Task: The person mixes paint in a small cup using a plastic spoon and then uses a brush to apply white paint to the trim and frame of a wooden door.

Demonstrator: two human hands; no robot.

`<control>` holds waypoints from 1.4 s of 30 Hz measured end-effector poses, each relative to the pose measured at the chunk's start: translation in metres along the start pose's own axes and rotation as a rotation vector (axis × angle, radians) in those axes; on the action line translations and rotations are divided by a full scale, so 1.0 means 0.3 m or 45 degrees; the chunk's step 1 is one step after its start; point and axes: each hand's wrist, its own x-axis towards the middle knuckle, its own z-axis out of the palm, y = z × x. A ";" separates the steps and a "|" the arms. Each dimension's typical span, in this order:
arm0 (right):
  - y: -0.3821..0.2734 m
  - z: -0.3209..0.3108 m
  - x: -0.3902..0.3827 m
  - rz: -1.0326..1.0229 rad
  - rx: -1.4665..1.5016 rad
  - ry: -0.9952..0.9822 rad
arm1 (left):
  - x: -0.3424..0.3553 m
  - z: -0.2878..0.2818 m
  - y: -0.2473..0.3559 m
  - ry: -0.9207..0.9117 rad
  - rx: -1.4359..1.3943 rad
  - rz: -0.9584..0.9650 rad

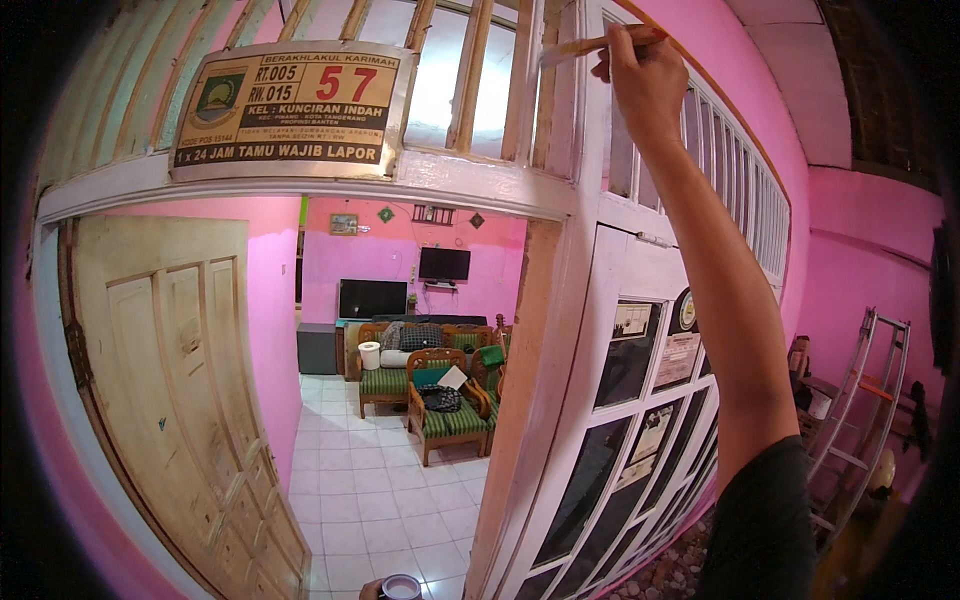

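My right arm reaches high up, and my right hand (645,75) is closed round the wooden handle of a paintbrush (577,50). The brush points left, its bristles at the white upright (556,105) beside the slatted opening above the doorway; whether they touch it I cannot tell. At the lower edge, a bit of my left hand (370,590) shows against the side of a small paint can (401,588), which it holds upright. Pale paint shows inside the can's round opening. Most of that hand is out of the picture.
A wooden door (165,370) stands swung inward on the left. A metal plaque (290,110) is fixed over the doorway. White panelled doors (590,430) with dark glass stand at right, a metal ladder (862,420) beyond. Inside are green-striped chairs (447,420) on a tiled floor (350,500).
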 end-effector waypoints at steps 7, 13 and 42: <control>-0.007 0.047 0.002 0.043 0.341 0.069 | -0.012 0.015 0.028 -0.017 0.000 -0.050; -0.028 -0.067 -0.134 -0.045 0.099 -0.076 | -0.034 0.035 0.002 0.021 0.040 0.018; -0.117 -0.154 -0.247 0.114 0.290 -0.206 | -0.066 0.052 0.023 -0.040 0.083 0.057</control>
